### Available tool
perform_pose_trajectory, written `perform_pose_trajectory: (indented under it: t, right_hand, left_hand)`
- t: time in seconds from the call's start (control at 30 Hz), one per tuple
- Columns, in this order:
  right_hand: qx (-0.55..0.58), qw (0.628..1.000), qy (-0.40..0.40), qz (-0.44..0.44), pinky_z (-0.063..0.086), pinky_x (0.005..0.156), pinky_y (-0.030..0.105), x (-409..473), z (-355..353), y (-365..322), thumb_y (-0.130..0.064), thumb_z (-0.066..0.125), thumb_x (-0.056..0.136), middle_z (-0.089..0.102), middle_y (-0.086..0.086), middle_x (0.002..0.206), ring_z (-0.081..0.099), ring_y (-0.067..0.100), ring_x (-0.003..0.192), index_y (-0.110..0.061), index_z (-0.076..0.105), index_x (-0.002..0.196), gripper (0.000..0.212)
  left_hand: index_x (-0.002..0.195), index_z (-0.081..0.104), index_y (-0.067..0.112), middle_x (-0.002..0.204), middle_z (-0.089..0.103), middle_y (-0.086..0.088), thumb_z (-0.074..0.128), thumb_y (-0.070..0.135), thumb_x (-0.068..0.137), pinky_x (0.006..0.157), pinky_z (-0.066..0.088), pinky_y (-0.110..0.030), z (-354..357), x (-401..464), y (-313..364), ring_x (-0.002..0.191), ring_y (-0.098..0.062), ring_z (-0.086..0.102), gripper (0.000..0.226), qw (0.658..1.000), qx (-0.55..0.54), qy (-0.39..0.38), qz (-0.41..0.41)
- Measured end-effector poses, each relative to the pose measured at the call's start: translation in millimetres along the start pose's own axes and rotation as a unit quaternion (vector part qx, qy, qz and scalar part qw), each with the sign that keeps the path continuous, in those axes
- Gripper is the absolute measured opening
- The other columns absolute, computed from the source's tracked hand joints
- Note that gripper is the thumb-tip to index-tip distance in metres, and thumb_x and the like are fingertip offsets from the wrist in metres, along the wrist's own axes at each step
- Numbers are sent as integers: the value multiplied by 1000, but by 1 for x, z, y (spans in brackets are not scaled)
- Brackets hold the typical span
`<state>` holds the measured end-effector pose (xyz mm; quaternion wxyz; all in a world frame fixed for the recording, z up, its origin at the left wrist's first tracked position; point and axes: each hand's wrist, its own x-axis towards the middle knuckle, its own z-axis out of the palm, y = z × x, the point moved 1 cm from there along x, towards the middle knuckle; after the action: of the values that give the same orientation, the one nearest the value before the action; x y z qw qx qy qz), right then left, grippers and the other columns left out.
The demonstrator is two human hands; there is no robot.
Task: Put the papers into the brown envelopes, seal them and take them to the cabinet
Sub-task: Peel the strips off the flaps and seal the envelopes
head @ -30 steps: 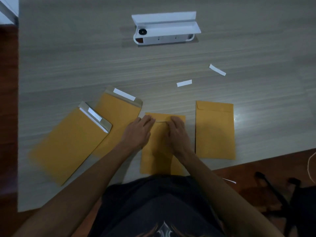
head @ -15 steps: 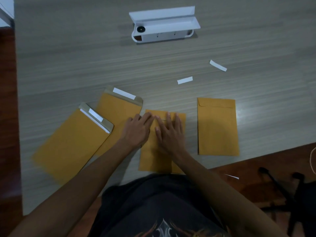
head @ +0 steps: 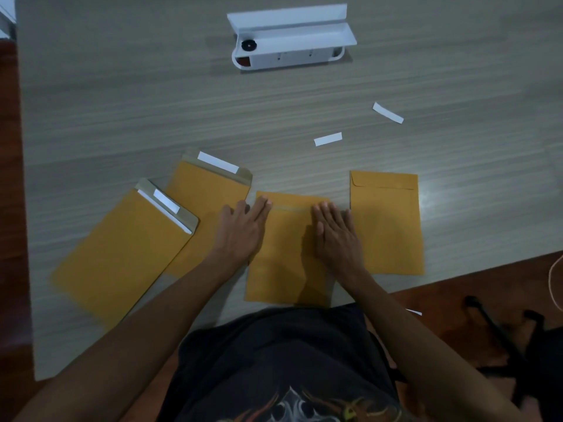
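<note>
We see both hands lying flat, fingers spread and holding nothing, on the middle brown paper envelope (head: 286,248), whose flap is folded down. The left hand (head: 242,229) rests with its palm over the envelope's left edge, its fingertips reaching the folded flap near the top left corner. The right hand (head: 336,236) presses on the right side of the same envelope, fingertips just under the flap line and palm over its right edge. So neither grip is pinching; the envelope lies directly under both palms, pinned against the pale wood-grain desk (head: 152,102), its lower edge close to the desk's near edge.

Just beside the right hand, a second brown envelope with its flap closed (head: 387,226) lies flat and upright, its left edge near the middle one without clearly overlapping it. To the left of the left hand we find a tilted brown envelope with an open flap carrying a white strip (head: 207,190); the left wrist and forearm cross over its lower right part. Overlapping that one further left lies another tilted brown envelope, open-flapped with white strips (head: 122,248), its lower corner blurred.

Further out on the desk, well apart from the hands, two loose white paper strips (head: 328,139) (head: 387,112) lie beyond the envelopes. At the far side stands a long white box-like holder with a black round knob (head: 289,38). We cannot tell whether papers are inside any envelope.
</note>
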<state>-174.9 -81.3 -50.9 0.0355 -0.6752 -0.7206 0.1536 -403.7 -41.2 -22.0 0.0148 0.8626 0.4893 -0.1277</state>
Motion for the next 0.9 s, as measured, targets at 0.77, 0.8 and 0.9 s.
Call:
perform_pose_trajectory:
  t: [0.77, 0.8, 0.9]
  right_hand:
    - [-55, 998, 40, -1, 18, 116, 56, -2, 4, 4, -30, 28, 102, 45, 2, 148, 29, 36, 142, -19, 44, 143, 46]
    - [-53, 998, 42, 3, 17, 116, 56, -1, 4, 2, -30, 28, 102, 46, 2, 147, 29, 36, 142, -19, 45, 142, 45]
    - [-46, 998, 46, 21, 16, 116, 54, 2, 3, -6, -30, 27, 101, 50, 4, 143, 30, 35, 142, -16, 50, 138, 46]
  left_hand:
    - [152, 23, 13, 161, 15, -4, 18, 47, 92, 120, 11, -49, 14, 3, 16, 149, -19, 12, 70, 991, -126, -41, 19]
    - [152, 26, 12, 160, 17, -5, 19, 46, 92, 120, 13, -49, 15, 0, 12, 149, -19, 14, 69, 991, -131, -39, 16]
    - [152, 22, 11, 160, 15, -6, 16, 45, 92, 120, 10, -47, 17, -1, 13, 149, -20, 12, 69, 988, -152, -32, 19]
